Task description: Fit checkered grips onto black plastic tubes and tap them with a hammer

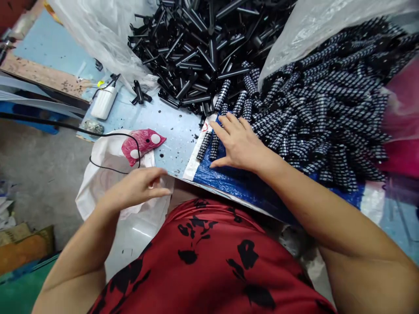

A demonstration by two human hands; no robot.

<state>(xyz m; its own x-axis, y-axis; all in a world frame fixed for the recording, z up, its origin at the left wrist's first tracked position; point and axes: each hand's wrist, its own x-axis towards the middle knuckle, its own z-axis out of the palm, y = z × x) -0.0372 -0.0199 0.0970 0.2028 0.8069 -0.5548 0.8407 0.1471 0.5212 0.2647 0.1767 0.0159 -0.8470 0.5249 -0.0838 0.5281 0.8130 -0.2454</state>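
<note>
My right hand (238, 141) lies flat with fingers spread on the blue woven sheet (229, 181), fingertips by two patterned black-and-white grips (208, 146) at the edge of a large pile of the same grips (327, 117). My left hand (140, 187) hovers at the table's near edge over a white plastic bag (98, 183), its fingers curled and pinched together; what they hold, if anything, is hidden. A heap of plain black tubes (203, 48) fills the back of the table.
A pink pouch with white dots (142, 144) and a black cable (65, 126) lie on the light blue table (163, 126). A white charger-like box (104, 102) sits at the back left. Clear plastic bags (98, 30) flank the heaps. The floor is on the left.
</note>
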